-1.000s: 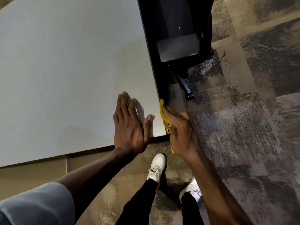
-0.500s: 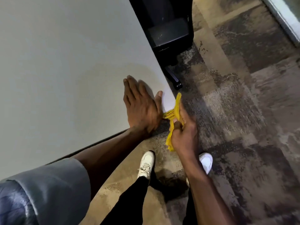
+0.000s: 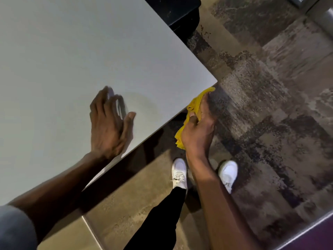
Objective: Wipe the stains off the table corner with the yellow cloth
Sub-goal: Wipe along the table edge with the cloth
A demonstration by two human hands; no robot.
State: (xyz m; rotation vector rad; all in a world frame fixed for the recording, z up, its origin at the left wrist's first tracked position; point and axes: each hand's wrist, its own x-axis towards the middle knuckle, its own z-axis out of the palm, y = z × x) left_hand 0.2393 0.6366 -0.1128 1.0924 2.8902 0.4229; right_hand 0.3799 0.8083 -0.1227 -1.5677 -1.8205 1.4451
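Observation:
The white table (image 3: 72, 60) fills the upper left; its near right corner (image 3: 214, 81) points toward the carpet. My right hand (image 3: 198, 130) is closed around the bunched yellow cloth (image 3: 195, 105) and presses it against the table's near edge just below that corner. One end of the cloth sticks up toward the corner, the other hangs below my palm. My left hand (image 3: 108, 123) lies flat on the tabletop with its fingers spread, well left of the corner and holding nothing. No stains are visible on the tabletop.
A black chair or cabinet (image 3: 176, 13) stands beyond the table's right edge. Patterned grey-brown carpet (image 3: 270, 105) spreads to the right. My white shoes (image 3: 179, 173) stand on the floor under the corner. A dark purple surface (image 3: 315, 235) sits at the bottom right.
The view has swung, so the corner now sits further right. My right hand with the cloth went from the table's right edge round to its near edge. My left hand now lies further from the corner.

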